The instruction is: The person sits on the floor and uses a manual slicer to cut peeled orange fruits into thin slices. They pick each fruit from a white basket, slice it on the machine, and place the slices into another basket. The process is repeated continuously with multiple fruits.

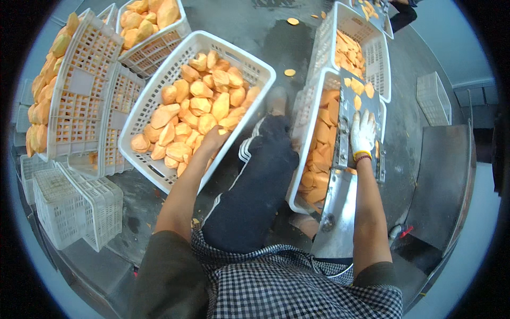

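Observation:
My bare left hand (215,139) reaches into a white plastic crate (259,88) of peeled sweet potatoes (201,105). Its fingers touch one near the crate's right side; their grip is partly hidden. My right hand (362,133), in a white knit glove with a yellow cuff, lies palm down on a metal slicing board (346,99), fingers extended. Whether anything sits under the palm is hidden. Several orange slices (357,85) rest on the board beyond my fingertips. Below the board, another white crate (293,195) holds many cut slices (318,159).
Stacked crates (85,91) of sweet potatoes stand at the left, above white crates (75,207). Another slice-filled crate (370,50) is ahead, near a person's dark-clothed leg (402,16). Loose slices (290,72) lie on the wet floor (275,48). A red-handled valve (405,231) is at right.

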`<act>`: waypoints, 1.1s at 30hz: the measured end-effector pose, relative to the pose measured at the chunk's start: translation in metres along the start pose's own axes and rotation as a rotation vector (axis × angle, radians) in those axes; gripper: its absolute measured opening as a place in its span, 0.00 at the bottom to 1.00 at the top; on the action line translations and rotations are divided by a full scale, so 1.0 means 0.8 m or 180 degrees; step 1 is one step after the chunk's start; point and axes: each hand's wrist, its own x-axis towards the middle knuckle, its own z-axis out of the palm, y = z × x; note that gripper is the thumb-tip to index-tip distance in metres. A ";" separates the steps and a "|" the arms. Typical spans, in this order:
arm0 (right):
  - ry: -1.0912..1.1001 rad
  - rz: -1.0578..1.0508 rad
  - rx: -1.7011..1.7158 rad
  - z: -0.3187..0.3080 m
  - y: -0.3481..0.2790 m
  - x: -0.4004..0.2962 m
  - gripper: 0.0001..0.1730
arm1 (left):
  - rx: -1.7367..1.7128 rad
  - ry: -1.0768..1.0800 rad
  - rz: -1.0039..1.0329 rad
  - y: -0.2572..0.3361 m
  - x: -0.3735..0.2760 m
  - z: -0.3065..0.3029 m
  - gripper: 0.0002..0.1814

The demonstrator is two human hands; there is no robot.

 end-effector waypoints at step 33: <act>0.0269 -0.0026 0.0715 -0.098 0.026 -0.127 0.16 | -0.2753 -0.0833 0.2129 0.322 -0.253 0.121 0.29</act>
